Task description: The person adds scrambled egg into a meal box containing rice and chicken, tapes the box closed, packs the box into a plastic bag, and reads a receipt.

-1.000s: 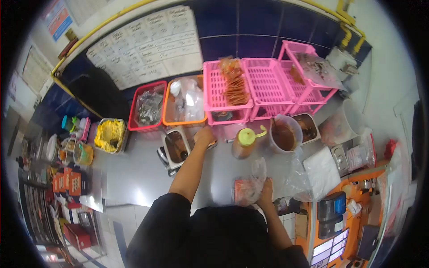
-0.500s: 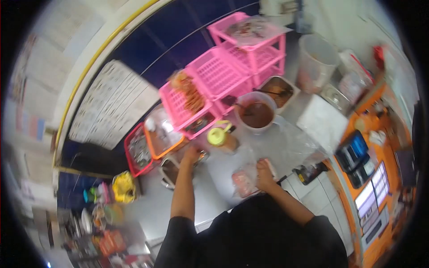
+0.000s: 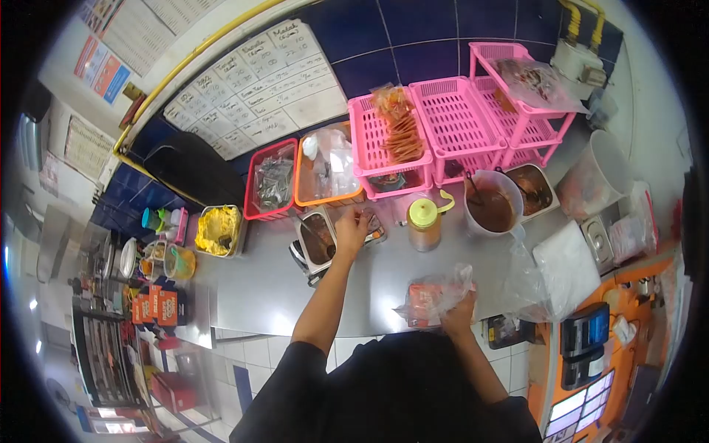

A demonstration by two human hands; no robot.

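My right hand is closed on the edge of a clear plastic bag. A red printed box lies in or under that film at the counter's front edge; I cannot tell which. Farther left, my left hand reaches over the counter with its fingers pinched together; what they hold is hidden. Beside it stands a metal pan of dark brown sauce with a utensil in it. Just right of the fingers is a small dark-and-silver item, unclear in kind. A yellow-lidded squeeze bottle stands between the hands.
Along the wall are a red basket of plastic packets, an orange basket and pink racks. At right stand a tub of brown sauce and a stack of white sheets. A yellow-filled container sits left.
The camera view has turned and shifted, and the picture is sharper. My left hand stays by the metal pan; my right hand keeps to the bag, whose film now stands up higher over the red box.
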